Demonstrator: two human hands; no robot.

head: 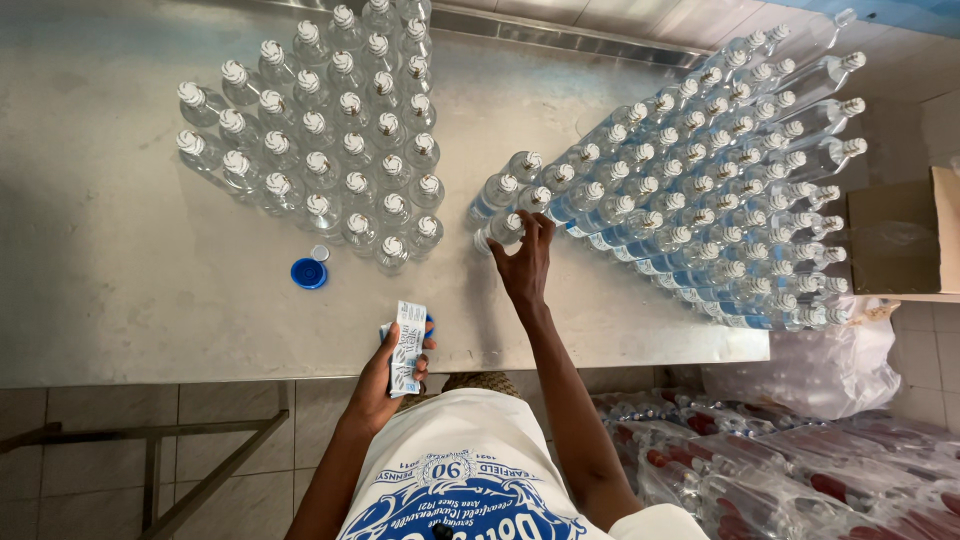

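Observation:
My right hand (525, 265) reaches over the steel table (130, 250) and closes its fingers on the top of a clear bottle (497, 231) at the near edge of the right-hand group. My left hand (385, 375) is near the table's front edge and holds a small stack of white and blue labels (407, 347). A large block of clear capped bottles with blue labels (720, 180) stands to the right. Another block of clear bottles without labels (330, 130) stands at the back left.
A blue cap (308, 273) and a small clear cap (320, 253) lie on the table near the left block. A cardboard box (900, 235) sits at the right. Shrink-wrapped bottle packs (790, 470) lie on the floor at lower right. A metal frame (150, 460) runs under the table.

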